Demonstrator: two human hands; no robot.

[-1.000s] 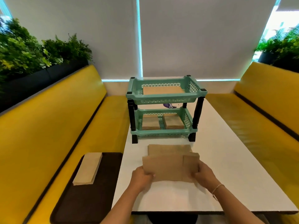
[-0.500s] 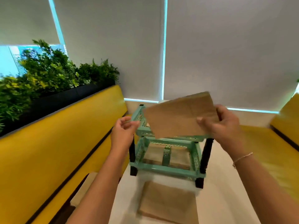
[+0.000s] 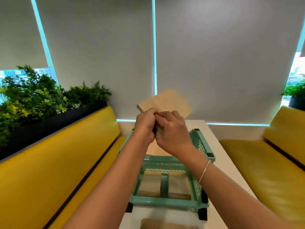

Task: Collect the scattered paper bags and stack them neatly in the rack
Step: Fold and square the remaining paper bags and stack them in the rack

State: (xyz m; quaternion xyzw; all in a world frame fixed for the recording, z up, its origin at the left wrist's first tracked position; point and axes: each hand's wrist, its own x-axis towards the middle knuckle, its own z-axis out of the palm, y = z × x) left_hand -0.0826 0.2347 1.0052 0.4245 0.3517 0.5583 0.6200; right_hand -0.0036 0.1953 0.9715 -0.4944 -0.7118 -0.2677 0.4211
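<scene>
At the far left, green plants (image 3: 41, 95) fill a dark planter above the back of a yellow bench seat (image 3: 54, 166) that runs along the left side of the white desk (image 3: 221, 156). Next comes the left hand (image 3: 145, 125), raised over the rack with its fingers curled shut around the near end of a stack of paper bags (image 3: 165, 102). The right hand (image 3: 173, 131) presses against the left one, also closed on that same near end, a thin bracelet (image 3: 204, 171) on its wrist. The stack sticks up and away from both hands, tilted, its far end blurred against the grey blinds (image 3: 222, 55).

Directly under the hands stands the teal two-tier rack (image 3: 166, 200) on the desk. Its top basket lies mostly behind the arms; a pale brown surface shows inside it. In the lower basket, two piles of bags (image 3: 178, 182) lie flat, one on each side of a centre divider. Another brown bag (image 3: 166, 224) lies on the desk just in front of the rack, at the bottom edge. A second yellow bench (image 3: 267, 162) follows at the right.
</scene>
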